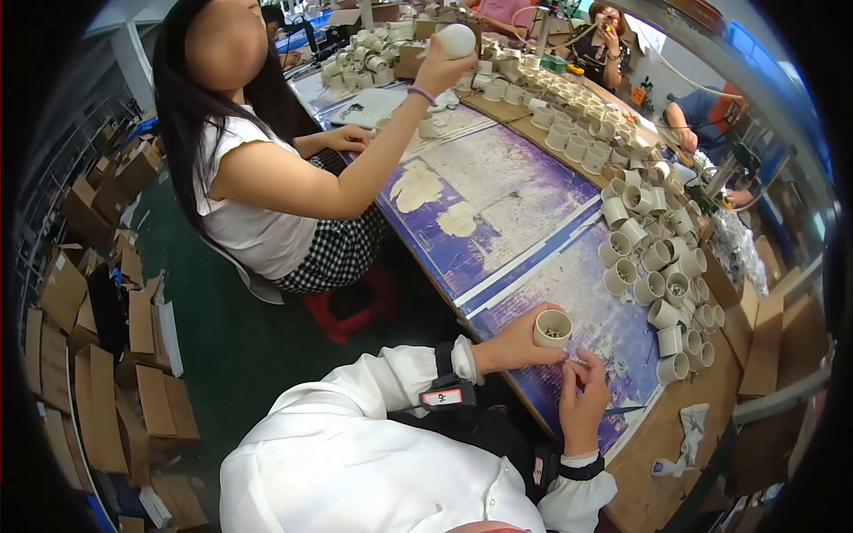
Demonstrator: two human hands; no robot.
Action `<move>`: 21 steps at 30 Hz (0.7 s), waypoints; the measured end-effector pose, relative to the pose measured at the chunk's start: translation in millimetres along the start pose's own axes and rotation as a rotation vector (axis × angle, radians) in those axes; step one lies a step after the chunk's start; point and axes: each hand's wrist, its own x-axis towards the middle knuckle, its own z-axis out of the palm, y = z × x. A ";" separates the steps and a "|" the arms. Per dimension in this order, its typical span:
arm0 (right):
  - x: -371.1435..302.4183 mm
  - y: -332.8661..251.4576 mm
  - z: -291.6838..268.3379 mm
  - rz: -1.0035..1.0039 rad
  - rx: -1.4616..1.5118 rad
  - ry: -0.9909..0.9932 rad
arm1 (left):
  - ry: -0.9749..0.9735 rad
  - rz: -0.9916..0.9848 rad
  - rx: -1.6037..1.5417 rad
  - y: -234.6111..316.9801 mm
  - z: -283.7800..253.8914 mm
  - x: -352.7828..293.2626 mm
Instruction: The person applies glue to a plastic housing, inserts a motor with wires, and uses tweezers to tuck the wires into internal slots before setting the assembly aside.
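Note:
My left hand (511,345) is closed around a cream-coloured cup (553,322), held tilted over the purple-printed worktop (544,282). Small dark and light bits show inside the cup. Just below its rim, my right hand (583,396) is closed in a pinch, thumb and fingertips together; whatever they hold is too small to name. A thin dark pen-like tool (625,409) lies on the worktop beside my right hand. To the right of both hands stand and lie many similar cups (620,274), some with small bits in them.
A co-worker (267,169) sits at my left, raising a white round cup (456,41). Other people (604,43) work across the table. A crumpled white cloth (691,433) lies near the right edge. Cardboard boxes (99,409) line the left floor; a red stool (346,311) stands below the table.

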 end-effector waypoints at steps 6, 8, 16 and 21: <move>-2.2 -4.8 -0.6 -0.015 -0.088 0.006 | 0.052 0.054 0.041 -3.4 5.8 0.6; -3.0 -4.7 0.1 -0.023 -0.096 -0.004 | 0.058 0.101 0.096 -7.7 6.2 1.3; -7.9 -19.3 -18.7 -0.165 -0.328 -0.036 | 0.108 0.123 0.253 -3.3 3.2 -1.8; -11.5 -20.5 -59.6 -0.147 -0.373 -0.007 | 0.098 0.123 0.364 2.9 3.4 -0.3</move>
